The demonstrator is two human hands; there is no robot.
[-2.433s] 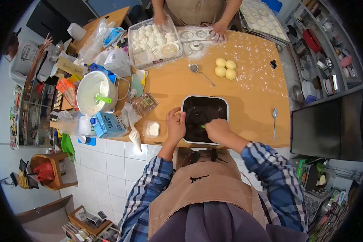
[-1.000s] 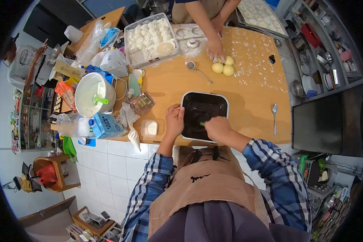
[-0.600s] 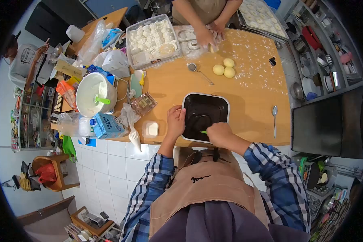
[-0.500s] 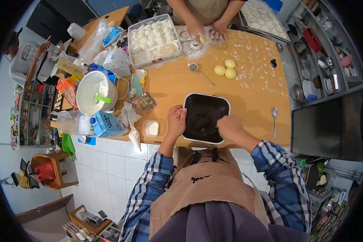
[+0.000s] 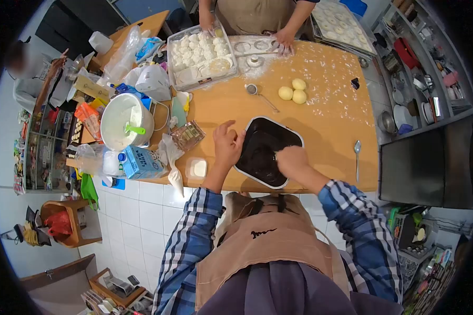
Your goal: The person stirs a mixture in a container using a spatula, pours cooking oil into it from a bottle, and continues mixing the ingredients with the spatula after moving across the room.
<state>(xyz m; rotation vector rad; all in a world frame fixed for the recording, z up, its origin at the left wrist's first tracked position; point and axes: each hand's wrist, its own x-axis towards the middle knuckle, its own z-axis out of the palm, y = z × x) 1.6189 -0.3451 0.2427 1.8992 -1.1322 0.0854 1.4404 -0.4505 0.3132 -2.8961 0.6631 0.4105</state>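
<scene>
A rectangular tub with a white rim [image 5: 298,134] stands at the table's front edge, turned at an angle, with a dark, nearly black paste [image 5: 260,149] inside. My right hand [image 5: 294,165] is closed over the tub's right side, around a slim utensil [image 5: 275,156] of which only a small shiny bit shows. Its lower end is hidden in the paste or behind my fingers. At the tub's left rim, my left hand [image 5: 227,144] has its fingers apart; the thumb is against or just beside the rim. A small clear box with white contents [image 5: 197,167] sits left of that hand.
Three pale dough balls [image 5: 292,93], a small strainer [image 5: 252,90] and a spoon [image 5: 358,157] lie on the table. A milk carton [image 5: 141,161], mixing bowl [image 5: 126,119] and piping bag [image 5: 175,176] crowd the left. Opposite, a co-worker's hand [image 5: 284,39] presses floured dough beside a dough box [image 5: 201,79].
The tub has rotated. My left hand has loosened from its rim and spread its fingers; my right hand has moved slightly left. The co-worker's one hand has moved to the dough box.
</scene>
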